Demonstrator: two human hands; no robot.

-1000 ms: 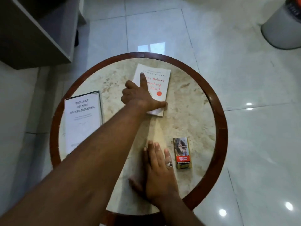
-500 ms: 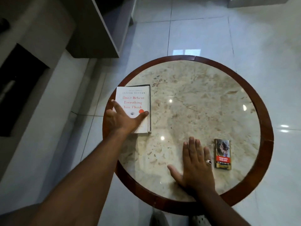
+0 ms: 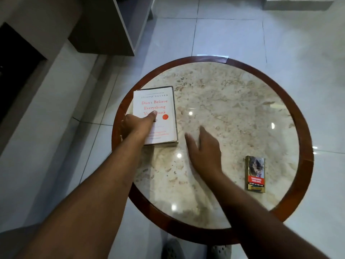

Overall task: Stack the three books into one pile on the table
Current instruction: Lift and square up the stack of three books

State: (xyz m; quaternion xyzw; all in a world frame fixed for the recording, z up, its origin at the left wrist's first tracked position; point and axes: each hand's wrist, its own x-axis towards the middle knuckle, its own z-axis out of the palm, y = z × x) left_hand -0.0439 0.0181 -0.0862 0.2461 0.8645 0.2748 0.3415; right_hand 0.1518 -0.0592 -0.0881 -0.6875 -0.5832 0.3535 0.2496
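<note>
Sitting at the far left is a dark cabinet (image 3: 104, 28) on the shiny tiled floor (image 3: 224, 34), well apart from the round table (image 3: 306, 146). The table has a brown wooden rim and a pale stone top

Next comes the left hand (image 3: 138, 124). It lies on the left edge of a white book (image 3: 158, 116) with red words on its cover. The thumb presses down on the cover and the other fingers curl around the book's left side, so the hand is gripping the book. The white book lies flat on top of a darker book (image 3: 175, 113). Only a thin dark edge of that lower book peeks out along the top and right side. This small pile sits at the left side of the table, close to the rim. A third book cannot be told apart

Just to the right of the pile is the right hand (image 3: 204, 148). Its fingers are spread and it holds nothing. It looks blurry, so it is hard to tell if it touches the table

Farther right, near the rim, a small box (image 3: 255, 173) with a red label lies flat

At the bottom, two shoes (image 3: 172, 248) show under the table
</note>
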